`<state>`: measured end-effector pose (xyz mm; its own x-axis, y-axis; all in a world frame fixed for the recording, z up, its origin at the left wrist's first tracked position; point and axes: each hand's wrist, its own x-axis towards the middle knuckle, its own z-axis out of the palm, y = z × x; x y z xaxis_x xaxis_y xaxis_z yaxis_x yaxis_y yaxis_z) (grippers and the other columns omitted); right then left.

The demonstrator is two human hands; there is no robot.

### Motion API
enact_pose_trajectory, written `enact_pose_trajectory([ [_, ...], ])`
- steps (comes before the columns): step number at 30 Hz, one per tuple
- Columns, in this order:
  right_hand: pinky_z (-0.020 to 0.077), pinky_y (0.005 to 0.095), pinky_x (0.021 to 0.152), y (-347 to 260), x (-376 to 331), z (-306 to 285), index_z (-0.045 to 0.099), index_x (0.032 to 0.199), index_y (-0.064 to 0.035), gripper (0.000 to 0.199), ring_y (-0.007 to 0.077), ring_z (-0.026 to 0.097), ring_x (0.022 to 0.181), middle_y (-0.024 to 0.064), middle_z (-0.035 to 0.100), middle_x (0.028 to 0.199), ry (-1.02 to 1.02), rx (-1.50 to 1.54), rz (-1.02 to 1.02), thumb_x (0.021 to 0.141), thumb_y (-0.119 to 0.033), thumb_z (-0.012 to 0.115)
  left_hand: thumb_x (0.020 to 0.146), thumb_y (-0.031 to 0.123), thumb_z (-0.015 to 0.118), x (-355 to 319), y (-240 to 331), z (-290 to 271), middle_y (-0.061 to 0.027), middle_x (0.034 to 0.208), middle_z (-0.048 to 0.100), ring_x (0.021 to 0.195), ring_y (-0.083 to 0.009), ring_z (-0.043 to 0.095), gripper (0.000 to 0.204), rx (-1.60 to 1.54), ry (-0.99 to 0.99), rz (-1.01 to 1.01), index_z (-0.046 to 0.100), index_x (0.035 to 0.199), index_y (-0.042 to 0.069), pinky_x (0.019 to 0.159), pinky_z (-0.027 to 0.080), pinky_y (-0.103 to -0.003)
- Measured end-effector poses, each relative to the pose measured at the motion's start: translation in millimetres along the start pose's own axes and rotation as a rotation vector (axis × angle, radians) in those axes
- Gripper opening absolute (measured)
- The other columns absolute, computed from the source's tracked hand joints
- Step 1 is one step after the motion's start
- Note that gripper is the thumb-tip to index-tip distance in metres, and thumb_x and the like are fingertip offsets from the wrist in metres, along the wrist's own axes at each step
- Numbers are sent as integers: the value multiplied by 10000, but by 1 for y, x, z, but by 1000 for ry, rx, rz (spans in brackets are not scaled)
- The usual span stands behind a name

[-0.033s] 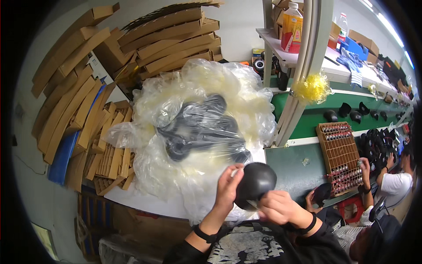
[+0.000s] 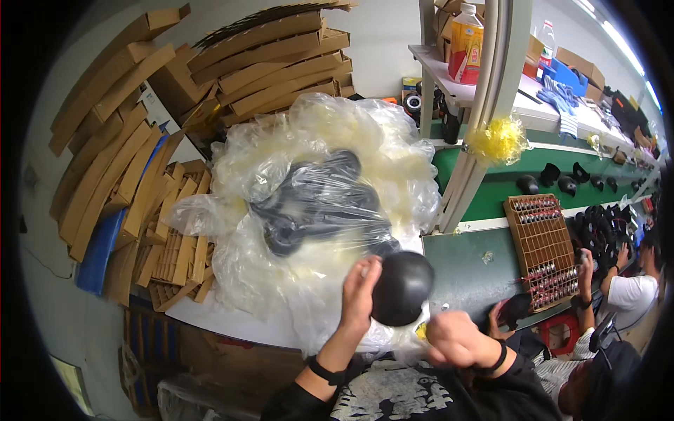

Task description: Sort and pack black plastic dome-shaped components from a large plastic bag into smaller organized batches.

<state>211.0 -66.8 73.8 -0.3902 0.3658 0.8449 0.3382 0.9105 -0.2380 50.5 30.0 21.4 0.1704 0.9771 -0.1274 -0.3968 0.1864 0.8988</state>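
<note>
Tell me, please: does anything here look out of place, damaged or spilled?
Nothing is spilled or visibly damaged. The left hand holds a black shell beside the plastic bag; the right hand is off it. The cardboard is stacked loosely.

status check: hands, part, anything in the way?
Left hand cups black dome part. Right hand closed, just off it. Big plastic bag of black parts crowds behind.

Crumpled clear plastic bag [image 2: 316, 182] veils the dark parts [image 2: 316, 203] inside, blurring their shapes, while the right hand [image 2: 460, 340] is motion-smeared, its grip unreadable.
</note>
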Motion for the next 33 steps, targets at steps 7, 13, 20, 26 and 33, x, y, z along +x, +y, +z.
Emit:
enact_pose_trajectory([
  [7, 353, 346, 438, 61, 46, -102, 479, 680, -52, 259, 245, 449, 484, 87, 462, 609, 297, -1296, 23, 830, -115, 681, 896, 128, 602, 1, 19, -42, 21, 673, 521, 636, -30, 448, 320, 343, 28, 428, 441, 1142, 2, 557, 346, -190],
  [13, 463, 367, 626, 186, 17, -144, 498, 960, -40, 190, 309, 564, 754, 139, 528, 905, 324, -1015, 583, 857, -134, 627, 848, 219, 665, -33, 25, -48, -41, 792, 611, 709, -64, 519, 462, 313, -156, 575, 414, 1143, -33, 647, 402, -193],
  [20, 252, 470, 1083, 62, 4, -35, 185, 1454, 9, 1086, 415, 277, 1340, 253, 259, 1461, -139, -525, 588, 655, -381, 808, 876, 221, 628, -44, 40, -54, -61, 793, 636, 790, -65, 538, 459, 268, -307, 401, 407, 1174, -49, 748, 404, -198],
  [26, 309, 430, 1065, 29, 14, -2, 147, 1476, -37, 1187, 382, 346, 1309, 212, 329, 1437, -496, 585, 541, 588, -368, 861, 978, 318, 459, -27, 27, -43, -106, 943, 649, 834, -112, 614, 434, 45, -641, -349, 440, 1264, -9, 742, 474, -214],
  [33, 371, 422, 1032, 27, -56, 4, 248, 1433, -12, 1005, 328, 444, 1235, 186, 433, 1356, -309, 616, 801, 651, -305, 807, 966, 460, 423, -9, 11, -50, -54, 768, 569, 634, -93, 531, 585, 21, -691, -549, 400, 1277, -34, 722, 447, -259],
])
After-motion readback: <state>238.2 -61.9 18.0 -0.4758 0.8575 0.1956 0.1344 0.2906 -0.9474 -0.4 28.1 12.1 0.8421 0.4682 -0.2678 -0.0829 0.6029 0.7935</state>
